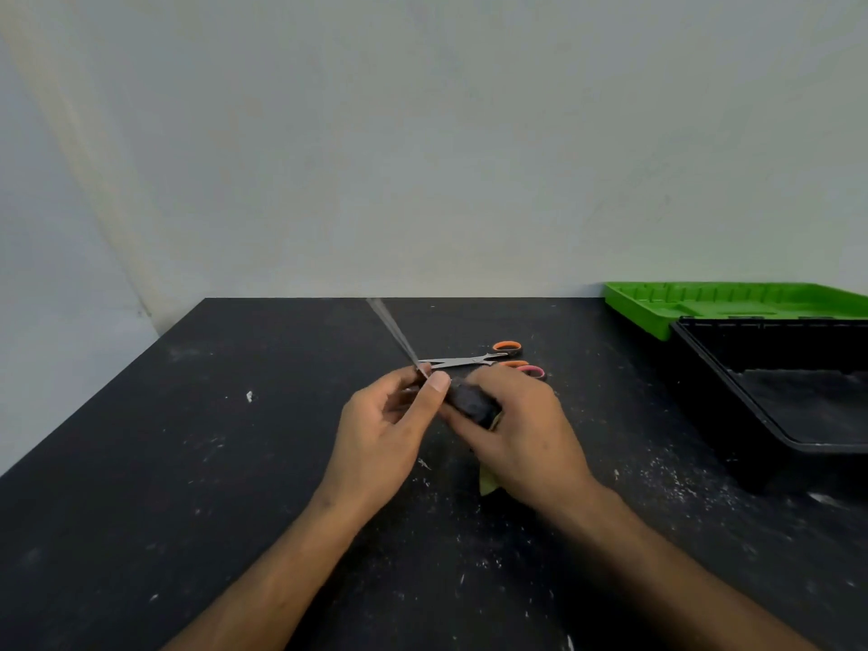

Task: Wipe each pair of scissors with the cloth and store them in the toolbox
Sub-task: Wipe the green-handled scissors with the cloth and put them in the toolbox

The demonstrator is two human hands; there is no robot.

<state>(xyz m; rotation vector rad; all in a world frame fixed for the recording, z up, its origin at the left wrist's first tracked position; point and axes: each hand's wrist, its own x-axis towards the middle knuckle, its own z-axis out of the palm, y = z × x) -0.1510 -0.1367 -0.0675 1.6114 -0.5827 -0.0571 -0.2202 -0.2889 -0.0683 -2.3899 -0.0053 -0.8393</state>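
My left hand (385, 444) pinches the base of the blades of a pair of black-handled scissors (469, 400). Its thin, blurred blades point up and to the left. My right hand (521, 434) is closed around the black handle. A yellowish bit of cloth (486, 483) peeks out from under my right hand; most of it is hidden. Just behind my hands, orange-handled scissors (469, 360) lie on the table, and a pink handle (533, 371) shows beside them. At the right stands the black toolbox (704, 368), open.
The toolbox's green lid (657, 312) lies flat against the wall at the back right. The black table (188, 462) is speckled with white flecks. Its left edge runs diagonally, and a pale wall closes off the back.
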